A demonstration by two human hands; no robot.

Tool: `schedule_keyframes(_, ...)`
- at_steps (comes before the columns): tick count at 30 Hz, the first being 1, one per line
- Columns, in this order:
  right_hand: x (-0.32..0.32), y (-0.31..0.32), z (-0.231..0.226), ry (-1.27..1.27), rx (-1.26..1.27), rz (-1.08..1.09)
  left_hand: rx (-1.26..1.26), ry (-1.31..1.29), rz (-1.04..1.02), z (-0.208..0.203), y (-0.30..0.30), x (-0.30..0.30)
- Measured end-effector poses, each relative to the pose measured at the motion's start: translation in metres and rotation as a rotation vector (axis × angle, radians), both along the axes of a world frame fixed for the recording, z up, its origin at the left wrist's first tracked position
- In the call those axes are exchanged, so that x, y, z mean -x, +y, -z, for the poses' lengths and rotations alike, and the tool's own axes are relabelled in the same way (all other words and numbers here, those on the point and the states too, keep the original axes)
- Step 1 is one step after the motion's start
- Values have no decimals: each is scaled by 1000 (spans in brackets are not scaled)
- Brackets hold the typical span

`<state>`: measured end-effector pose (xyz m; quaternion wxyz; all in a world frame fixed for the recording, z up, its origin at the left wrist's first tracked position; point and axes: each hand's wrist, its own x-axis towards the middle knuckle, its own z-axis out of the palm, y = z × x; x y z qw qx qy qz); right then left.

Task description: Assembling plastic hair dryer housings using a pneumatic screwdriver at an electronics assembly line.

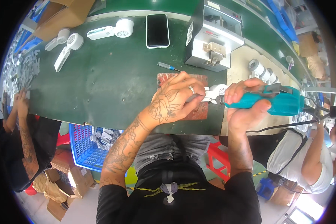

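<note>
Over a worn red board (196, 115), my left hand (173, 98) is closed around the handle of a small white handheld fan (216, 90). The fan's round slotted head sticks out to the right of my fingers. My right hand (246, 102) grips a teal electric screwdriver (283, 101), held sideways with its dark nose pointing left at the fan's neck. Whether the bit touches the fan is hidden by the nose and my fingers. A small blue-handled screwdriver (165, 66) lies just beyond the board.
A phone (157, 31) and white fans (123, 28) lie on the green table (89, 86). A grey machine (215, 41) stands at the back; more white fans (258, 68) sit right. The tool's cable (276, 127) trails right. Below hangs a blue basket (78, 145). Co-workers sit on both sides.
</note>
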<state>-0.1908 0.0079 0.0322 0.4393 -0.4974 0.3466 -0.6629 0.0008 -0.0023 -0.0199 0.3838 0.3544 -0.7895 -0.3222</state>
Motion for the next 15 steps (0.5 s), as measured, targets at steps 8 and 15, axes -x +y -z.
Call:
schedule_keyframes(8,4,-2,5,-13,-30,7,42,-26,-11,-3,-2,3)
schedule_keyframes(15,5,-2,13,-30,-45,4,22,-65,-7,-3,0,2)
